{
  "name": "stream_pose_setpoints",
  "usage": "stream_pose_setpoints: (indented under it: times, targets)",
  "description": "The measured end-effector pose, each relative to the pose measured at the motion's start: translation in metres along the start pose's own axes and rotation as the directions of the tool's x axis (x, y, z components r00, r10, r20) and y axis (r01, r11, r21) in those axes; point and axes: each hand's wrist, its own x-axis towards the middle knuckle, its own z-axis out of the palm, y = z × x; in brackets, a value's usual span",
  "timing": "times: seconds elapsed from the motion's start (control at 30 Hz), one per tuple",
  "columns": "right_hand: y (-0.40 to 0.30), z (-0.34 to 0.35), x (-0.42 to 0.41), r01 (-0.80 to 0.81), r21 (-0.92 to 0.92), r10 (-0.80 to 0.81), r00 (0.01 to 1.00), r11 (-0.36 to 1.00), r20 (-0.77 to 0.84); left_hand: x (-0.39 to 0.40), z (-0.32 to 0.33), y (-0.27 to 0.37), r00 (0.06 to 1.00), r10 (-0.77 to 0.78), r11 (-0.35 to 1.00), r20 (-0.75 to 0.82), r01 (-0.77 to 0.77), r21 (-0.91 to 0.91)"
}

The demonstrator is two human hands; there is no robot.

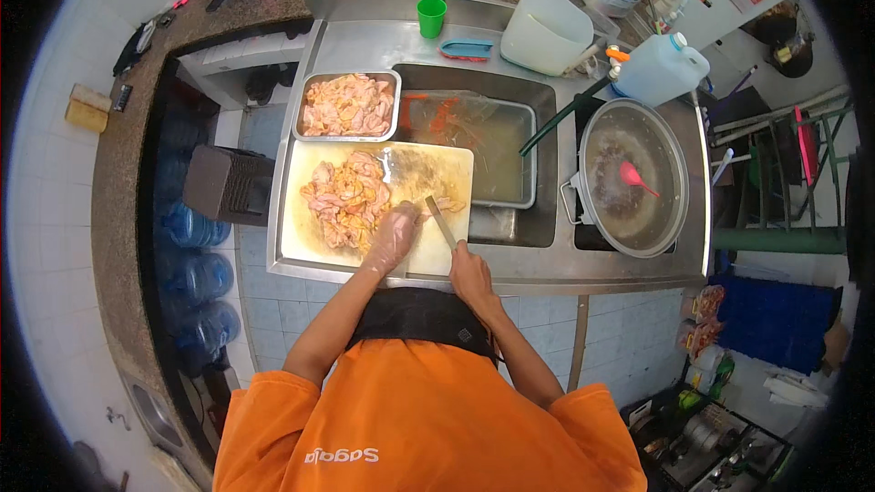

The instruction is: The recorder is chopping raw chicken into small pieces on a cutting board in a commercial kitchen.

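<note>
A white cutting board [437, 246] lies at the sink's left side, stained in its upper part. On its left half is a heap of raw chicken pieces [348, 195]. My left hand [395, 232], in a clear plastic glove, presses on the board just right of the heap; what lies under its fingers is hidden. Bare, my right hand [470, 272] grips a knife [441, 220] near the board's lower right edge, its blade angled up and left. A small piece of raw meat [448, 204] lies right of the blade. Behind the board stands a metal tray [298, 116] filled with raw chicken [347, 104].
A tub of cloudy water [532, 150] sits in the steel sink, right of the board. Farther right, a large pot [595, 219] holds liquid and a red ladle [632, 175]. Behind are a green cup [431, 17], a blue brush [466, 48] and a jerrycan [660, 68].
</note>
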Motion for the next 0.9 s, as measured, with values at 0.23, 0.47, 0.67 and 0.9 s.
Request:
stream_pose_setpoints:
  times: [0.23,0.47,0.67,0.9]
  targets:
    - [-0.004,0.029,0.036,-0.009,-0.004,0.009,0.995,1.0,-0.1,0.001,0.002,-0.001,0.997,0.034,0.997,0.07,-0.029,-0.078]
    - [-0.024,0.032,0.092,0.132,0.007,-0.128,0.975,0.991,-0.18,0.001,0.007,-0.011,0.996,-0.008,1.0,0.087,0.006,0.029]
    - [0.013,0.012,0.01,-0.013,-0.052,0.013,1.0,0.999,-0.006,0.024,0.003,-0.001,0.973,-0.225,0.96,0.056,0.212,0.184]
    - [0.014,0.019,0.042,0.002,0.124,0.011,0.994,0.992,-0.11,0.019,-0.009,-0.018,0.978,-0.178,0.975,0.106,0.161,0.155]
